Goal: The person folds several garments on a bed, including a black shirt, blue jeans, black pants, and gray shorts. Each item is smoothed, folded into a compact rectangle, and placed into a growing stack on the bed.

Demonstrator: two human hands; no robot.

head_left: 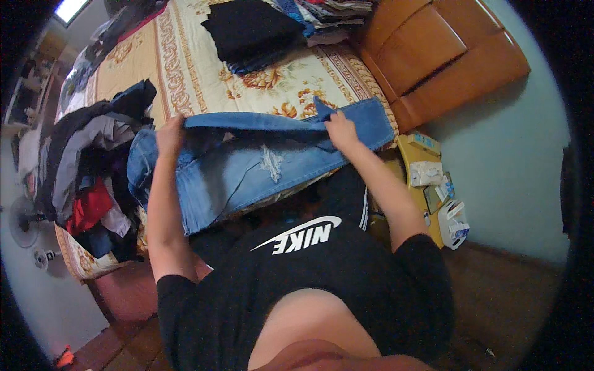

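Observation:
A pair of light blue jeans point(232, 179) with a ripped patch lies stretched across the near edge of the bed. My left hand point(170, 135) is closed on the jeans toward their waist end. Farther right, my right hand point(341, 131) grips the same jeans near the leg's lower end, and a small corner of denim sticks up beside the fingers. Between both hands the upper leg is lifted into a taut fold over the other leg, which rests flat with its hem to the right. The fingertips are partly hidden by the cloth.
A loose heap of dark, grey and red clothes point(80, 167) lies left on the bed. Folded black clothes point(250, 31) are stacked at the far side, beside another folded pile point(331, 15). A brown wooden headboard point(433, 49) and a small yellow table point(414, 151) stand right.

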